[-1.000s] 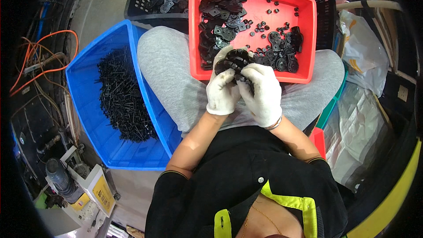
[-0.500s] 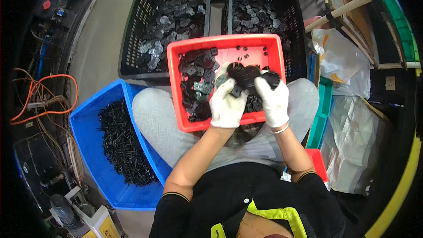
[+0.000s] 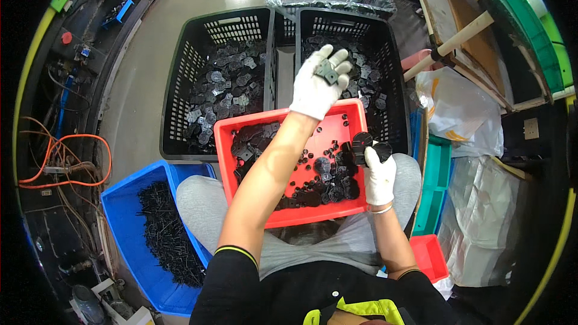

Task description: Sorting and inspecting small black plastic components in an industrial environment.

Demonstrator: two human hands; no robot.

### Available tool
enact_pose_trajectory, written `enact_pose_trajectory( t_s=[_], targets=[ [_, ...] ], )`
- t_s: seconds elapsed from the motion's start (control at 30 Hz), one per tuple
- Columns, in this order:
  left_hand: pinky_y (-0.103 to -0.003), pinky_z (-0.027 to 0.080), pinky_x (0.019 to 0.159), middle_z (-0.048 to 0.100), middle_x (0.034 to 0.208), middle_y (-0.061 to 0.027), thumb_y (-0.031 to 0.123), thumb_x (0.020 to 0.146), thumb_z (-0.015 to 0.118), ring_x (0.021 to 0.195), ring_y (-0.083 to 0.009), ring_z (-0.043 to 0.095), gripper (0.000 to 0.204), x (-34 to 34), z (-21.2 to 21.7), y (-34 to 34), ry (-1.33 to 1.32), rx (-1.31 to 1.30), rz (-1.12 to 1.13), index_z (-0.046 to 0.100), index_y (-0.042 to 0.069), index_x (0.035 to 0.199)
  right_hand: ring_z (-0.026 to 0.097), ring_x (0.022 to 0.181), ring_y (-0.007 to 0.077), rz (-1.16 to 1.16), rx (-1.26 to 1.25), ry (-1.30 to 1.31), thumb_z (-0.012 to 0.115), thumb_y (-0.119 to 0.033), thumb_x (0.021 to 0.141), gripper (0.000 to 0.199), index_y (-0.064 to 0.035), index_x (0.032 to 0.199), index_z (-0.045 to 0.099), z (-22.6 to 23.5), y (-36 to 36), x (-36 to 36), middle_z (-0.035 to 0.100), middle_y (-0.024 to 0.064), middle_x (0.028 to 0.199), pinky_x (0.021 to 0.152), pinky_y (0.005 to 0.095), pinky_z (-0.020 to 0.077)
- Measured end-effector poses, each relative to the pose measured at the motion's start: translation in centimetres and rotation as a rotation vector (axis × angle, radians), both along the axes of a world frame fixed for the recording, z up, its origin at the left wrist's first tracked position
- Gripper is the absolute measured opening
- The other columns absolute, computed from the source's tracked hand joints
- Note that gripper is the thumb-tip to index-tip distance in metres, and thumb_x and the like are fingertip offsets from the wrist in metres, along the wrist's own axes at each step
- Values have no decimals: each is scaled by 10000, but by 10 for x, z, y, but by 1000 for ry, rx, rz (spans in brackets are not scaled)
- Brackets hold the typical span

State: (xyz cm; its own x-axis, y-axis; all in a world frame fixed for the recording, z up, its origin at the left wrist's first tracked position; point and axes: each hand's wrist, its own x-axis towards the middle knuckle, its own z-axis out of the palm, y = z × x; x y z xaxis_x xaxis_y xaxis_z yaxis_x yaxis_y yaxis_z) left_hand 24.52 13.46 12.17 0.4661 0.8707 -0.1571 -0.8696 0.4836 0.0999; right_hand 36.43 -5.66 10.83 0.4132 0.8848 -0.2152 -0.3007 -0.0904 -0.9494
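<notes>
My left hand (image 3: 314,93), in a white glove, is raised over the right-hand black crate, palm up with fingers partly spread. A small flat black plastic part (image 3: 329,73) with a hole lies across its palm and fingers. In its white glove, my right hand (image 3: 380,180) closes on round black discs (image 3: 363,144) at the right edge of the red tray (image 3: 295,219). The tray rests on my lap. Flat black parts (image 3: 247,144) fill its left side, partly hidden by my left forearm; black discs (image 3: 337,183) and small round black pieces lie at its right.
Two black mesh crates (image 3: 171,96) of flat black parts stand beyond the tray. A blue bin (image 3: 129,253) of thin black pieces sits at my left. Teal trays (image 3: 428,204), a small red bin (image 3: 430,259) and white plastic sacks (image 3: 475,210) line my right. Orange cable (image 3: 108,162) coils far left.
My left hand has gone from the tray up and forward over the right crate, carrying a flat part. My right hand has moved to the tray's right edge with discs. The view has shifted.
</notes>
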Motion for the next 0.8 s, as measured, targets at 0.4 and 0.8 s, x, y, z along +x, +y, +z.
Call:
enact_pose_trajectory(
  t_s=[0.4, 0.8],
  targets=[
    [-275, 411, 546, 593, 919, -103, 258, 952, 502, 707, -183, 498, 426, -55, -4, -34, 13, 232, -6, 466, 0, 1289, 597, 809, 125, 138, 28, 197, 651, -153, 868, 227, -24, 1040, 580, -4, 2, -12, 619, 38, 939, 725, 275, 499],
    [-376, 403, 964, 505, 1257, -186, 267, 942, 526, 1123, -239, 512, 434, -152, -43, 24, 1561, 436, 656, 456, -3, 1273, 633, 846, 146, 147, -47, 117, 641, -197, 881, 313, -20, 1124, 556, -5, 3, -14, 625, 53, 978, 712, 293, 538]
  ],
)
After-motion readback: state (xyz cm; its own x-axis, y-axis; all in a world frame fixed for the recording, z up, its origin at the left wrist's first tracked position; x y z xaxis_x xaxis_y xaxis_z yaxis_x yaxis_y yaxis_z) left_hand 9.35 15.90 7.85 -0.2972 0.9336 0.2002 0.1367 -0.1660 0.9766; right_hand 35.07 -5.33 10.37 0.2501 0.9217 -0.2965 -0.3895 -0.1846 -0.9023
